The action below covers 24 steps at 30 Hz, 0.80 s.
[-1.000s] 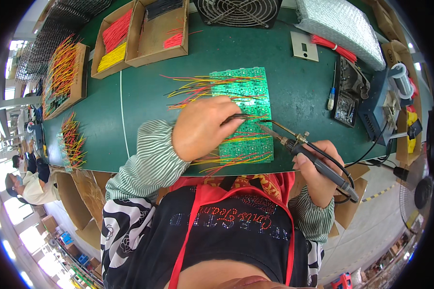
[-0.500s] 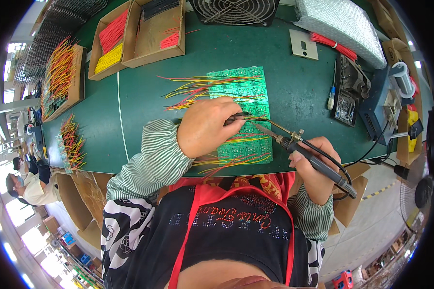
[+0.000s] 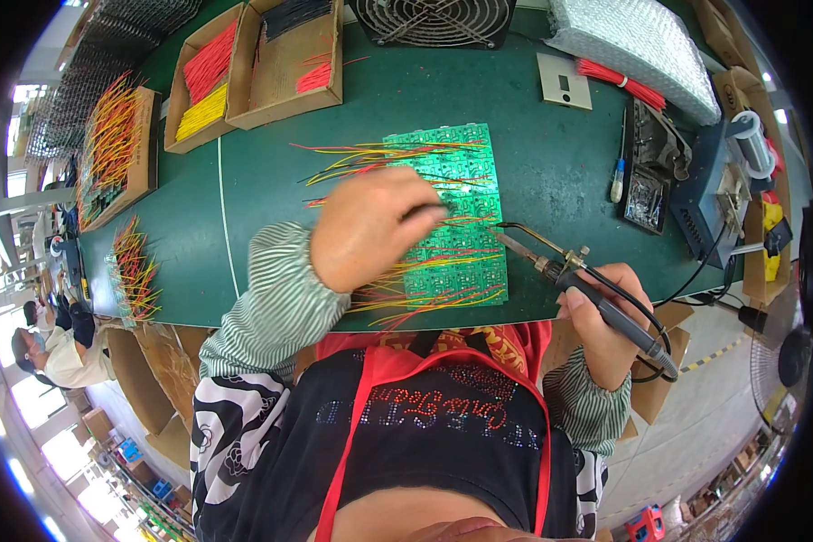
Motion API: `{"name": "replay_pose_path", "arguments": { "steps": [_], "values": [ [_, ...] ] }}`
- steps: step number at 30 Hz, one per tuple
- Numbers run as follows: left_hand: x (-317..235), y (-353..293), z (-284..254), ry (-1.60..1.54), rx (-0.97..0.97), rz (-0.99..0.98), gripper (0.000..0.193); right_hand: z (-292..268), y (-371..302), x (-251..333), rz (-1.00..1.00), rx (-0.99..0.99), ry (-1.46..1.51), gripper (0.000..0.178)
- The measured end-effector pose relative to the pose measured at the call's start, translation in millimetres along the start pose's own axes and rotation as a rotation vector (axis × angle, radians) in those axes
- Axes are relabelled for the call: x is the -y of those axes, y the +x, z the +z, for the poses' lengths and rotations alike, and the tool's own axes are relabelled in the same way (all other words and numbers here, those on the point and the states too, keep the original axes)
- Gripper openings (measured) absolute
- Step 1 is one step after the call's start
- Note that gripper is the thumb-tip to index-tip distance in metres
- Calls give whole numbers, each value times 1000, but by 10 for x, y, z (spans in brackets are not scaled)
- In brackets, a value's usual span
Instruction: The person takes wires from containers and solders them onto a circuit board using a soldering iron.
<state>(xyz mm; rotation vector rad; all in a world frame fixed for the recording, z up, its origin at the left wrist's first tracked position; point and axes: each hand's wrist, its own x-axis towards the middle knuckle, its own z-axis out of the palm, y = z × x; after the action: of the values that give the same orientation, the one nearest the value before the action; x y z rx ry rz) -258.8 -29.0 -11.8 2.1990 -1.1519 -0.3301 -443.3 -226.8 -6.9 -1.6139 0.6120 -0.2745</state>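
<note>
A green circuit board panel (image 3: 481,204) lies in front of me, with rows of red, yellow and black wires (image 3: 339,163) trailing off its left side. My left hand (image 3: 361,230) hovers over the panel's left part, fingers pinched round dark strands that look like black wires (image 3: 422,210); blur hides their ends. On the right, my right hand (image 3: 598,341) grips a soldering iron (image 3: 616,318) with a thin curved feed tube (image 3: 535,237) fixed alongside. The iron's tip points left at the panel's right edge; whether it touches cannot be made out.
Cardboard trays of red, yellow and black wires (image 3: 285,95) stand at the back left, wired boards (image 3: 131,275) at the far left. A fan (image 3: 434,23) sits at the back. To the right are a dark tray (image 3: 646,203), a blue soldering station (image 3: 700,212) and a solder spool (image 3: 752,144).
My left hand has drawn back left from the iron's tip, taking the dark strands along. The soldering iron in my right hand has shifted slightly right and down.
</note>
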Motion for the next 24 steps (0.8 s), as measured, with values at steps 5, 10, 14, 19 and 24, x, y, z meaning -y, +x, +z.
{"name": "replay_pose_path", "arguments": {
  "steps": [5,10,14,19,24],
  "values": [
    [-40,4,-167,248,-227,-24,12,-29,-11,11,25,-48,-14,16],
    [-128,78,200,57,68,34,15,-39,-7,14,19,-55,-2,16],
    [-86,122,292,60,66,48,16,-29,10,-19,8,-57,-5,16],
    [-73,136,297,35,84,19,17,-5,30,-25,25,-27,41,16],
    [-83,134,303,42,85,16,17,-13,48,-18,8,1,6,16]
  ]
}}
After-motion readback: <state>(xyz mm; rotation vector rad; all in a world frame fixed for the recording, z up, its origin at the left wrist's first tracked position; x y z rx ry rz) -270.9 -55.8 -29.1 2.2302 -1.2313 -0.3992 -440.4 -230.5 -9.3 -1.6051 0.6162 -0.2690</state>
